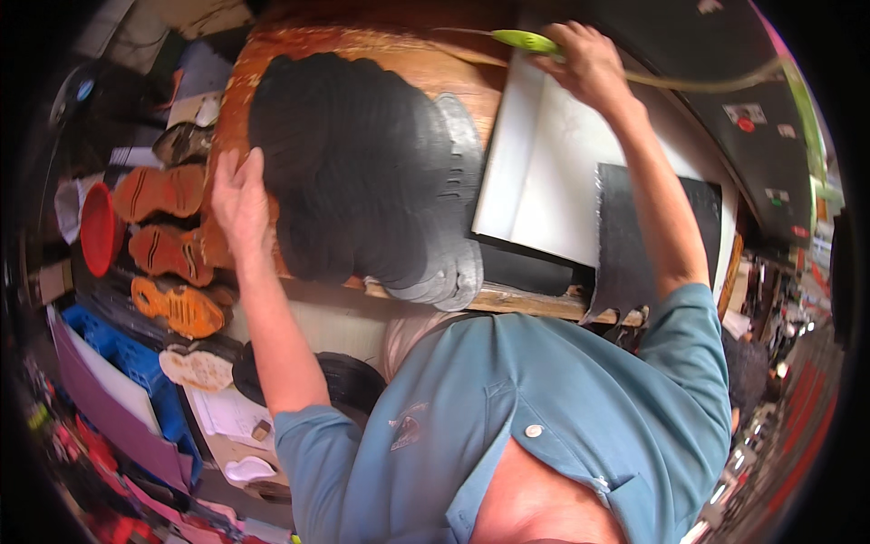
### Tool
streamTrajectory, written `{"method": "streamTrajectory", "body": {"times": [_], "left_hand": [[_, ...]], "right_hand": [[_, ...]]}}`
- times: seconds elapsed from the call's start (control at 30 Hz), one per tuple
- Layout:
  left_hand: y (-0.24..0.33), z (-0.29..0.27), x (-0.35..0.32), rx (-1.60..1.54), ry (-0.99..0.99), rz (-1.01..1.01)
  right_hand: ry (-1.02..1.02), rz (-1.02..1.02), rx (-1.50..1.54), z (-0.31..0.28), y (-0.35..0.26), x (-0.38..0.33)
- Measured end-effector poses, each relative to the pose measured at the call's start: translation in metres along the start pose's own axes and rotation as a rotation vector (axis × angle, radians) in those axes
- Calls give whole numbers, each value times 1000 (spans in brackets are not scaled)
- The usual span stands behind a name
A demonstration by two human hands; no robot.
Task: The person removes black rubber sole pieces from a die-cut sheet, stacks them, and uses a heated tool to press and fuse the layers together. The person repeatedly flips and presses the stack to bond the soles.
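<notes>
A fanned-out stack of thin black sole-shaped pieces (353,172) covers much of the worn wooden board (237,109). The pieces at its right end look greyer, and several slits show there. By the stack's left edge is my left hand (241,204), fingers stretched out and apart; whether they touch the stack I cannot tell. Farther off, above the white panel (544,154), my right hand (584,65) grips a green-handled tool with a thin metal shaft (526,42). Its shaft points left, over the far part of the board.
A black sheet with a ragged cut edge (625,227) lies on the white panel's right. On the left are orange sole shapes (161,192), a red bowl (100,231), a pale sole (196,369) and a blue crate (113,349). A dark cabinet-like surface (725,54) stands far right.
</notes>
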State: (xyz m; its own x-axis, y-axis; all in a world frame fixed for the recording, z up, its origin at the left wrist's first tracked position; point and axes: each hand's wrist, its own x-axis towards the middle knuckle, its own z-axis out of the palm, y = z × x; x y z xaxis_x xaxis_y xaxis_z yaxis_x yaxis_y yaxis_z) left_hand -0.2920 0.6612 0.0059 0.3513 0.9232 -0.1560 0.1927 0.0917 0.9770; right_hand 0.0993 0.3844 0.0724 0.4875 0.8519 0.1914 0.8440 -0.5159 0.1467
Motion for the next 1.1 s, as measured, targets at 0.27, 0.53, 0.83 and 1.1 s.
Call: {"method": "streamTrajectory", "body": {"times": [0.27,0.53,0.83,1.1], "left_hand": [[-5,7,11,412,-130,30],[1,24,-14,370,-165,94],[4,47,-58,30,-243,2],[7,70,-88,-294,-320,-151]], "right_hand": [[372,-62,343,11,-100,-77],[106,127,420,15,-179,-86],[-390,635,1577,-3,-187,-64],[-295,776,1857,-2,-214,-64]]}}
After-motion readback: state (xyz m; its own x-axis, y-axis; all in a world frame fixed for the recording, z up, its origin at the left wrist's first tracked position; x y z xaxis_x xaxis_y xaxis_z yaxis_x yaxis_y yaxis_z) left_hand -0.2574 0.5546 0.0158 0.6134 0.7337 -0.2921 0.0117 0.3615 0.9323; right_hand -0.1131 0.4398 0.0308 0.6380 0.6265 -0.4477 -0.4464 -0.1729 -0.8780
